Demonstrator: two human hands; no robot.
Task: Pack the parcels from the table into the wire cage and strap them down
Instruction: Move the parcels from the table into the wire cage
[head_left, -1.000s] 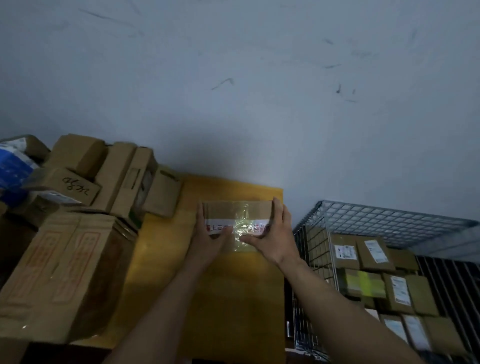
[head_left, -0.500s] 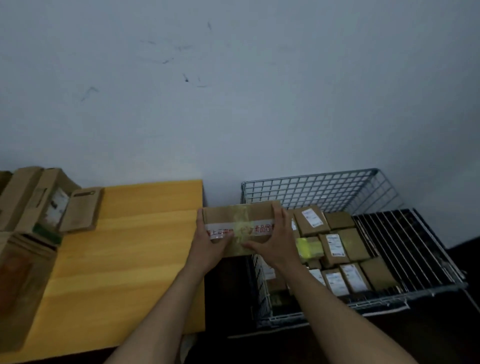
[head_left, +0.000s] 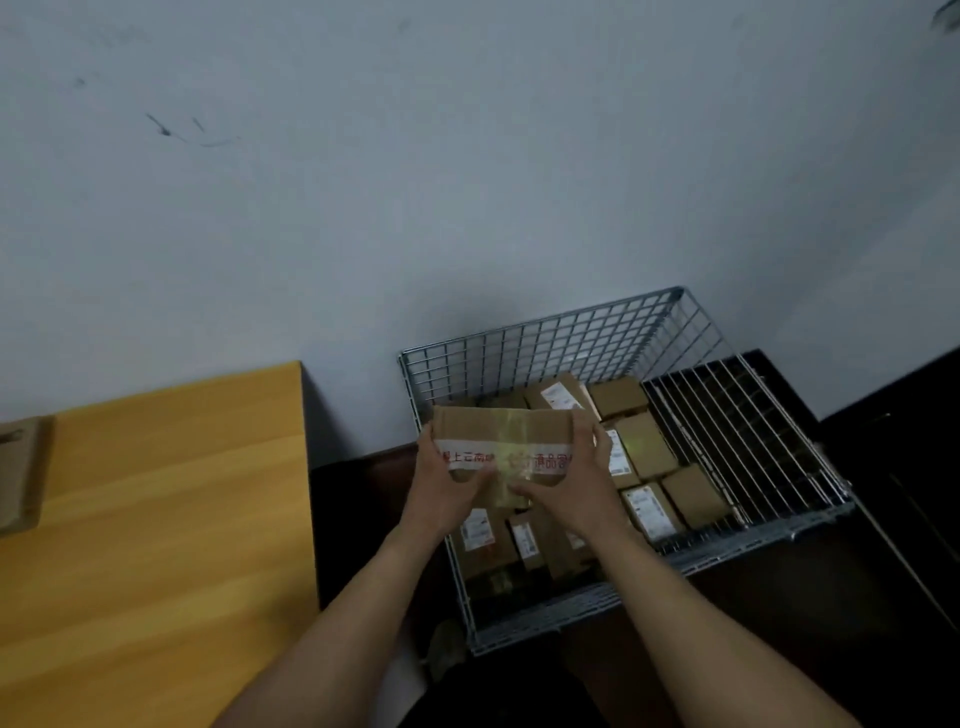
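Observation:
I hold a brown cardboard parcel (head_left: 506, 436) with a white tape band printed in red, above the left part of the wire cage (head_left: 545, 338). My left hand (head_left: 447, 493) grips its left end and my right hand (head_left: 569, 488) grips its right end. Several labelled brown parcels (head_left: 644, 447) lie packed inside the cage beneath and to the right of the held one. The cage's right part shows bare dark slats (head_left: 727, 431).
The yellow wooden table (head_left: 156, 519) stands to the left of the cage, with the edge of one cardboard box (head_left: 21, 478) at its far left. A grey wall rises behind. A dark gap and dark floor separate table and cage.
Both hands carried the parcel from above the table rightwards, over the gap, to above the cage. The view swung right, so the stacked boxes on the table left the frame.

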